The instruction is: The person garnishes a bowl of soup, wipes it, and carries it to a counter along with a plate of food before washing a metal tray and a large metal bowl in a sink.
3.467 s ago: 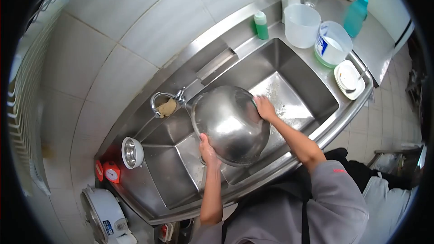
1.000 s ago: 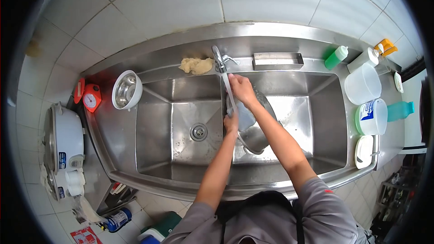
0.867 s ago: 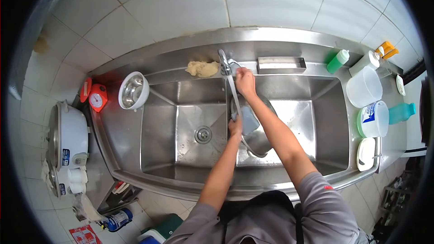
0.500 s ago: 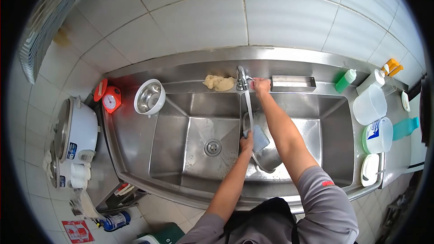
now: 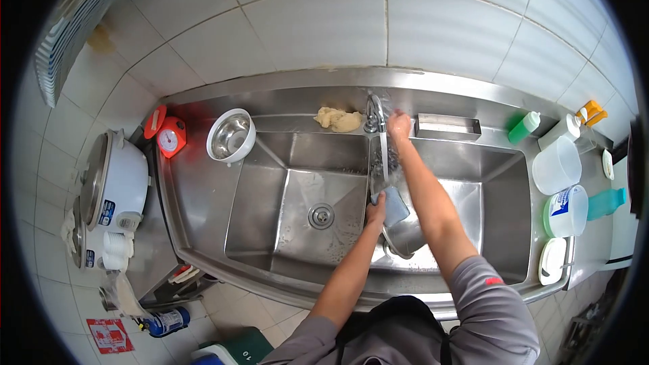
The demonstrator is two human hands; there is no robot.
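Observation:
My left hand [image 5: 376, 212] is closed on a blue-grey sponge [image 5: 392, 205] over the divider between the two sink basins. Under the sponge, a rounded metal bowl [image 5: 404, 238] sits tilted in the right basin, partly hidden by my arm. Water runs from the chrome faucet [image 5: 376, 113] in a stream [image 5: 385, 155] down toward the sponge. My right hand [image 5: 399, 125] is just right of the faucet, its fingers blurred and turned away. Splashed water surrounds the faucet base.
A beige cloth [image 5: 338, 119] lies left of the faucet, a metal tray [image 5: 447, 127] right of it. A white-rimmed bowl [image 5: 231, 136] and red scale [image 5: 170, 136] stand at left. A green bottle [image 5: 524, 128] and plastic tubs [image 5: 557, 165] line the right side.
My right hand has shifted slightly away from the faucet, and splashing now shows around it. The sponge is still in my left hand. The whole view has shifted a little.

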